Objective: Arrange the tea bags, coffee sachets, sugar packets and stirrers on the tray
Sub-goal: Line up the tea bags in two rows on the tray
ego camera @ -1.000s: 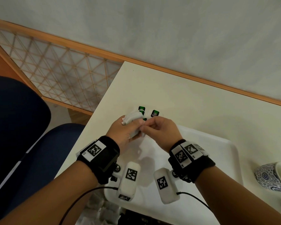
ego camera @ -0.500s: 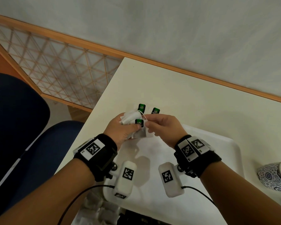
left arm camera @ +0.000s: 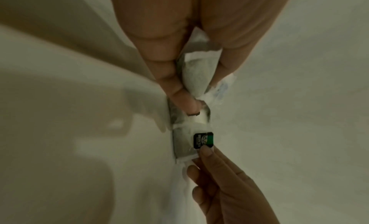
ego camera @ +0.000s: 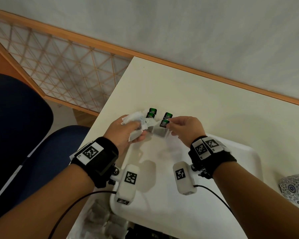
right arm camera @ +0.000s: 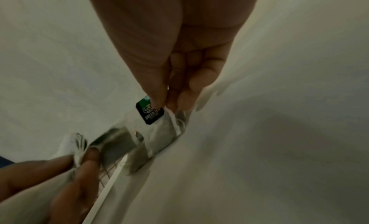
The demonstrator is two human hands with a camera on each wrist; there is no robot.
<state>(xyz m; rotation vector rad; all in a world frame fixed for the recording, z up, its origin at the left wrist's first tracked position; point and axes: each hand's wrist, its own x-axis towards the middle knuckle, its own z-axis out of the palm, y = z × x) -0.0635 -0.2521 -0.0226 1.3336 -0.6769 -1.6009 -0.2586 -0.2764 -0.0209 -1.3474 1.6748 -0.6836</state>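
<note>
Together, the left hand (ego camera: 126, 131) clutches a bunch of tea bags (left arm camera: 196, 76) while the right hand (ego camera: 185, 129) pinches one tea bag's green tag (ego camera: 164, 123) above the white tray (ego camera: 245, 163).

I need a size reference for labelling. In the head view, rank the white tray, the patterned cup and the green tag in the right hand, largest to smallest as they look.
1. White tray
2. Patterned cup, cut off by the frame edge, so only part counts
3. Green tag, pinched by the right hand

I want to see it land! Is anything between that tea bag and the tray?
Nothing visible. The right hand pinches the tea bag over the far edge of the tray, and the tray below shows bare.
</note>
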